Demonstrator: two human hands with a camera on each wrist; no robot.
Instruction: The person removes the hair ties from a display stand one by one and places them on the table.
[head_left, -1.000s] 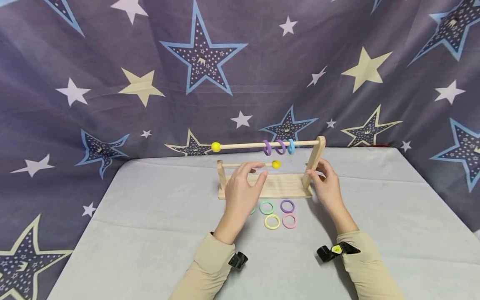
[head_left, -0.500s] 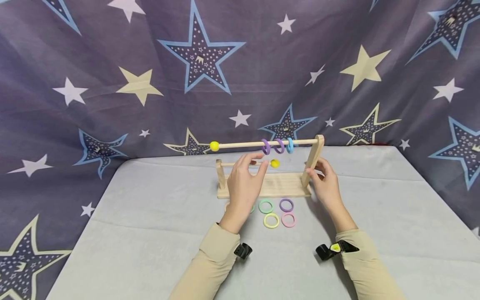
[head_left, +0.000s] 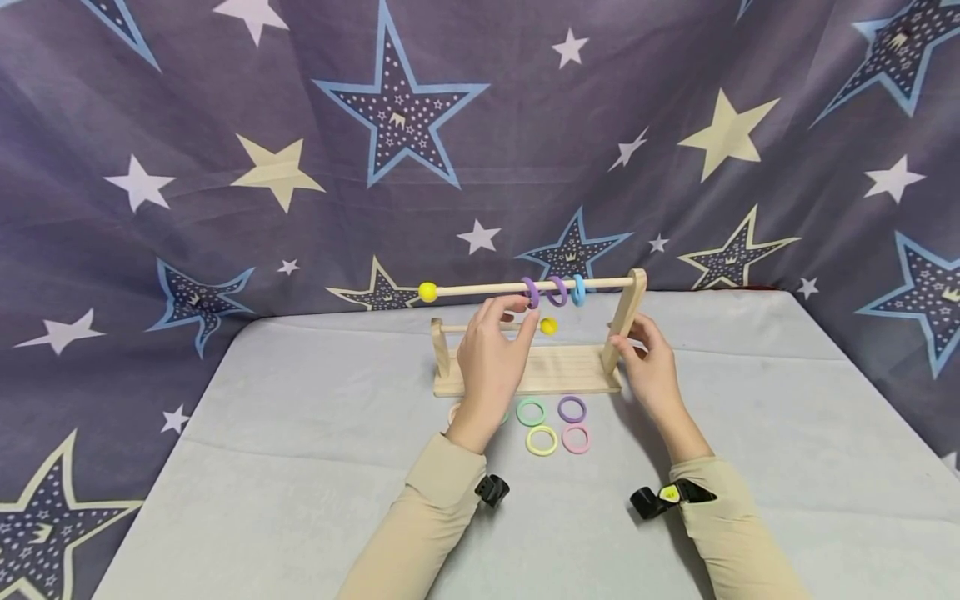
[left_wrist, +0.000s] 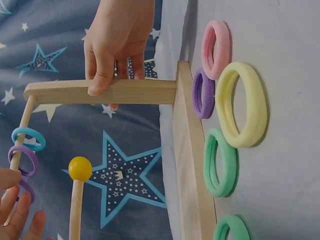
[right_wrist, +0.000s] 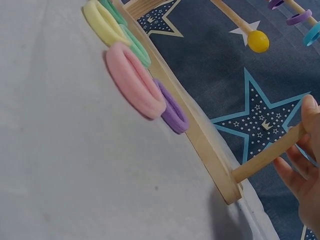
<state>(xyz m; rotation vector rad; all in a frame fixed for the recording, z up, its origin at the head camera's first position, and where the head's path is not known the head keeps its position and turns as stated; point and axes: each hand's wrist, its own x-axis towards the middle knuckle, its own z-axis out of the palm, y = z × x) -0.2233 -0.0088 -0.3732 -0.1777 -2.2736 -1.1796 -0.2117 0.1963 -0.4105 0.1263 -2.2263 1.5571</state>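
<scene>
In the head view, my left hand (head_left: 492, 354) is raised to the upper rod of a wooden stand (head_left: 570, 371), thumb and fingertips at the lower edge of the leftmost purple hair tie (head_left: 531, 293). The left wrist view has this purple hair tie (left_wrist: 26, 191) between the thumb and fingers, partly hidden. Beside it on the rod hang another purple hair tie (head_left: 557, 292) and a blue hair tie (head_left: 578, 290). My right hand (head_left: 651, 367) grips the stand's tall right post (head_left: 625, 321), thumb on the near side, as the right wrist view also shows.
Hair ties lie before the stand: green (head_left: 531, 412), purple (head_left: 572, 409), yellow (head_left: 542, 440) and pink (head_left: 576, 438); others are partly behind my left arm. Yellow balls cap the upper rod (head_left: 427, 292) and lower rod (head_left: 549, 326). A star-patterned cloth (head_left: 300, 233) hangs behind the table.
My left hand has moved up from beside the lower rod to the leftmost purple hair tie. The right hand stays on the post, and the hung hair ties keep their places.
</scene>
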